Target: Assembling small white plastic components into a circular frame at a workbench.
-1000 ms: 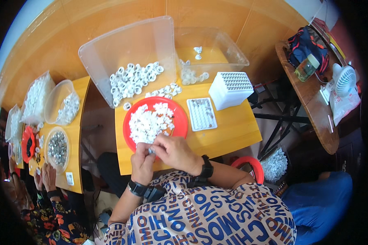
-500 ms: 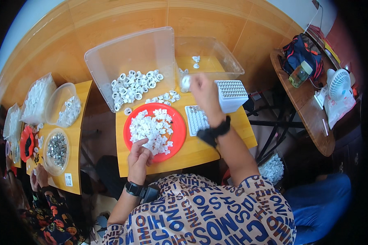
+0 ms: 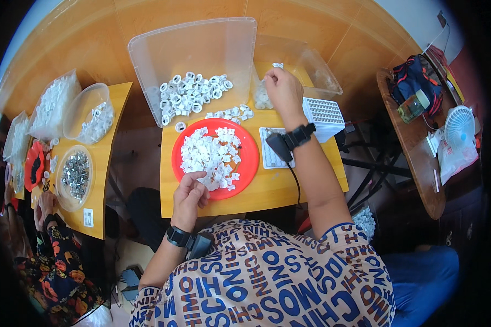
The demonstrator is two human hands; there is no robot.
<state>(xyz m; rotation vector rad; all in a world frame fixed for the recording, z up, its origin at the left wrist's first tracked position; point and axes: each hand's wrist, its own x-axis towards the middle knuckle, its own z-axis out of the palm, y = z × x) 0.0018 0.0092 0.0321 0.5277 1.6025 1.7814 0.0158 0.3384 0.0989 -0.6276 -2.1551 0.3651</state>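
My left hand (image 3: 190, 197) is at the near left rim of a red plate (image 3: 251, 155). Its fingers are curled in with thumb and forefinger close together; anything between them is too small to make out. A heap of small white plastic pieces (image 3: 202, 155) lies on the plate. My right hand (image 3: 285, 92) reaches to the far side of the table, its fingers bent into a pinch beside a small clear bag or tub (image 3: 261, 97). What those fingertips hold is hidden. Under my right wrist, a white tray of round cells (image 3: 269, 158) is partly covered.
White ring-shaped parts (image 3: 193, 95) fill a tipped clear bin (image 3: 196, 46). Another clear bin (image 3: 324, 73) stands behind my right hand, near a stack of white trays (image 3: 324, 117). At left, a co-worker's hands (image 3: 43, 210) are near a bowl of metal parts (image 3: 76, 177).
The whole view has shifted a little. My right hand has moved slightly farther away, toward the far clear bin. My left hand stays by the plate's near rim.
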